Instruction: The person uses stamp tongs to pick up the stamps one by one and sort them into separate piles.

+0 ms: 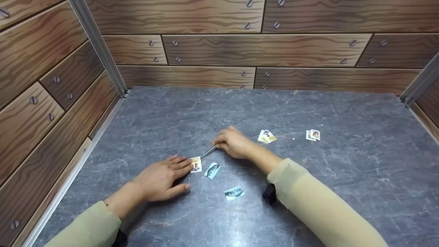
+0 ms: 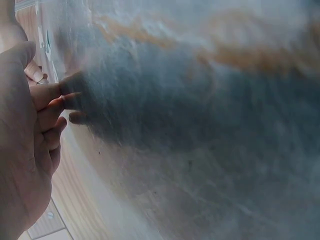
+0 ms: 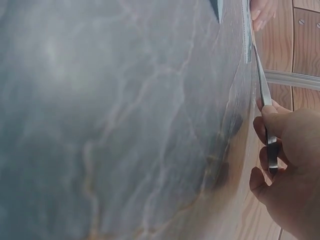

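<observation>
Long beige sleeves [image 1: 319, 202] with dark wrist bands [image 1: 270, 193].

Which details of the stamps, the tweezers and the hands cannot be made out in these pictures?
- Prints on the stamps: too small in the head view, for example the stamp at the left hand.
- Tips of the tweezers: too fine in the head view; in the right wrist view the far end is blurred.
- Left fingertips: blurred in the left wrist view, contact unclear.
- Black object: partly hidden by the right sleeve.
</observation>
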Available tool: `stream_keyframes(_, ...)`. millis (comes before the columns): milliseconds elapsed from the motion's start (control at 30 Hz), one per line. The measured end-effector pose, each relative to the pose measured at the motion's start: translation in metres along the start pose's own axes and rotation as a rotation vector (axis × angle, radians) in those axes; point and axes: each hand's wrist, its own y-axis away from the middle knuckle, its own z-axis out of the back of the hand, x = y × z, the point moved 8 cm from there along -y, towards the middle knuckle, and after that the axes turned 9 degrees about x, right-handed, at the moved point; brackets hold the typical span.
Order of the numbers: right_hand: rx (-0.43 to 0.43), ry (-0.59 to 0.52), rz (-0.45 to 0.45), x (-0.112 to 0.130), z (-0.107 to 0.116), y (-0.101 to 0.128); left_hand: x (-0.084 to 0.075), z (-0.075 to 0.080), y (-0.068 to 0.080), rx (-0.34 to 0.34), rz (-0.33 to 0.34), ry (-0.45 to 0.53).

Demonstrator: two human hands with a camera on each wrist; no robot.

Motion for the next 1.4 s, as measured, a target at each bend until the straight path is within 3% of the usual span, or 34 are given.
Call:
stream_keyframes(433,-0.038,0.017,0.031,-0.002,0.015,0.007,-0.007,0.015,-0.005,-0.049,-0.033,-0.049)
stream_keyframes(633,-0.046,-0.025,-0.022,-0.014,0.03,0.017,-0.02,0.024,-0.008,-0.07,-0.074,-0.077)
stream_keyframes(967,-0.087,-0.038,-0.074,-0.035,0.059,0.042,-0.039,0.013,-0.015,-0.014,-0.13,-0.07)
stream_keyframes(1167,-0.102,-0.039,-0.141,-0.052,0.079,0.064,-0.044,0.009,-0.016,-0.018,-0.153,-0.065)
stream_keyframes(1400,-0.108,-0.017,-0.132,-0.067,0.097,0.092,-0.048,0.004,-0.017,0.012,-0.16,-0.055)
